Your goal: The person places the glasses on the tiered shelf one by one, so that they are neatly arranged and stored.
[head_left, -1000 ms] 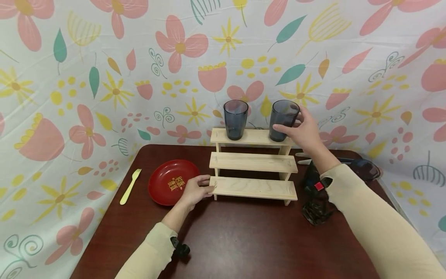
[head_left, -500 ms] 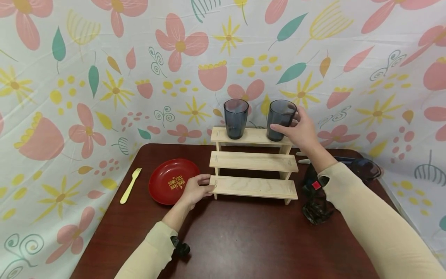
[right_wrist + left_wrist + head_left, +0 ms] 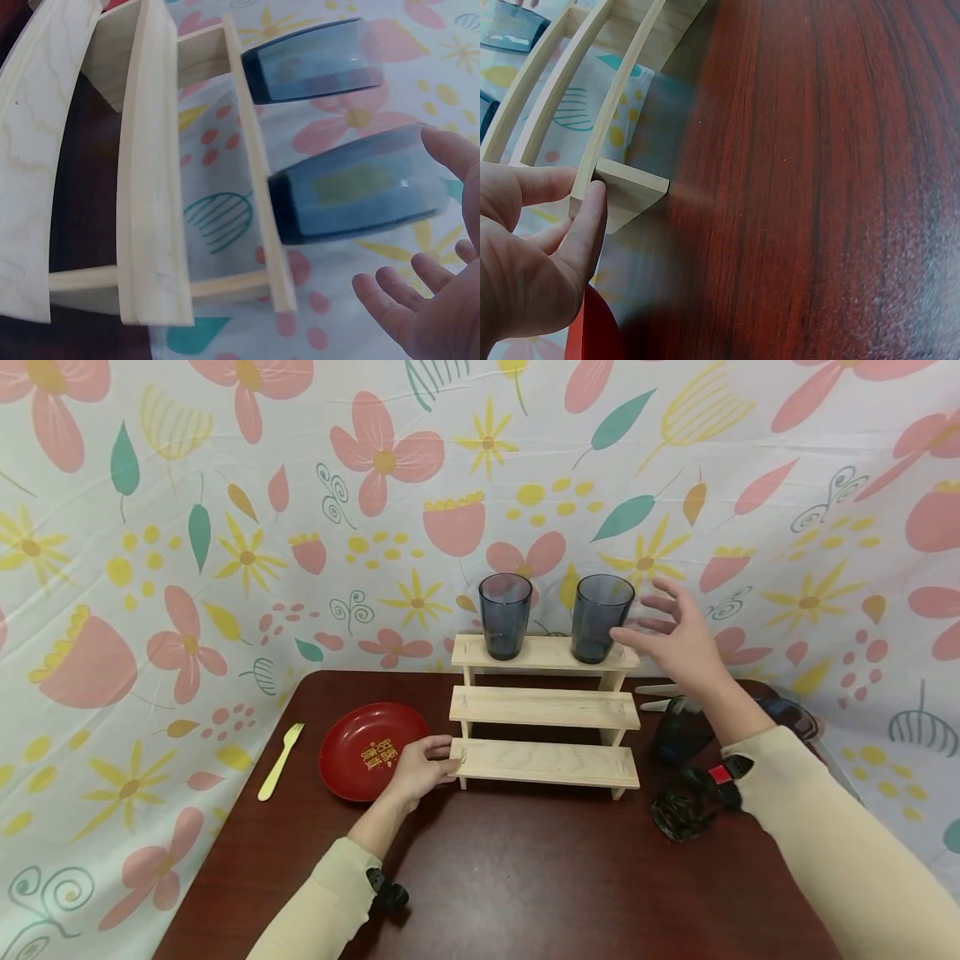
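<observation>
A three-tier wooden display stand [image 3: 547, 708] is set near the back of the table. My left hand [image 3: 423, 770] pinches the left end of its lowest shelf; the left wrist view has the thumb [image 3: 591, 225] and fingers on either side of the board. Two blue-grey glass tumblers stand upright on the top shelf: the left tumbler [image 3: 505, 618] and the right tumbler [image 3: 598, 620]. My right hand [image 3: 678, 639] is beside the right tumbler, fingers spread and holding nothing. In the right wrist view, the thumb overlaps the rim of the nearer tumbler [image 3: 360, 187].
Left of the stand lies a red plate [image 3: 337, 768] with gold characters, then a yellow fork [image 3: 281, 762]. On the right are another dark glass [image 3: 678, 733], a crinkled black item [image 3: 681, 814] and pale handle-like strips [image 3: 656, 705]. A floral cloth [image 3: 285, 527] hangs behind the dark wood table [image 3: 525, 877].
My right hand held the right tumbler and slid it slightly left along the top shelf. It has since let go and drawn away rightward, fingers spread. The left hand has stayed put.
</observation>
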Demonstrator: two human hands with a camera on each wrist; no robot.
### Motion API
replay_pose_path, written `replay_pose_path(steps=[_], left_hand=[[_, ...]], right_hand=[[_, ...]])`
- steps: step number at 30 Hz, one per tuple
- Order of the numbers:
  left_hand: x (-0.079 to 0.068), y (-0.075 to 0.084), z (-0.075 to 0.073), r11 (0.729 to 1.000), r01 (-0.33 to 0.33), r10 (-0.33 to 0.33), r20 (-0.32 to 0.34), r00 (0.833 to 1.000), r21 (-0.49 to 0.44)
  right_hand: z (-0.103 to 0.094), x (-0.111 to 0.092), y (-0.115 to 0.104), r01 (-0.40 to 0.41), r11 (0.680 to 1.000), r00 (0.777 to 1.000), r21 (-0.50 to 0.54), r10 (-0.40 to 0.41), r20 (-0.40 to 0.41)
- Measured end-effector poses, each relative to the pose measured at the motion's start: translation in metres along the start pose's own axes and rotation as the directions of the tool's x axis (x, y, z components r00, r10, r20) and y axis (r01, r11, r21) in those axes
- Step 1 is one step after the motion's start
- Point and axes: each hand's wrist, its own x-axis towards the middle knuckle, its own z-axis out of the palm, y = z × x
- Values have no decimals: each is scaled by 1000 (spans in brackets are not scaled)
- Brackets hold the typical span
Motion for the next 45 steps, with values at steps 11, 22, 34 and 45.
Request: replay_pose_path(steps=[11,22,34,45], left_hand=[[-1,0,-5,1000,10,-10,-5,1000,-1],[-1,0,-4,1000,-2,2,8,1000,-11],[-1,1,-2,1000,6,-6,3,1000,-5],[-1,-1,-1,1000,12,-12,2,1000,8]], right_hand=[[-40,-50,5,65,994,994,-89,-73,-85],[-75,-118,53,59,965,981,-254,-104,-166],[-82,-163,122,-96,963,924,-251,-8,-383],[-78,-181,175,-249,933,924,-259,148,-353]])
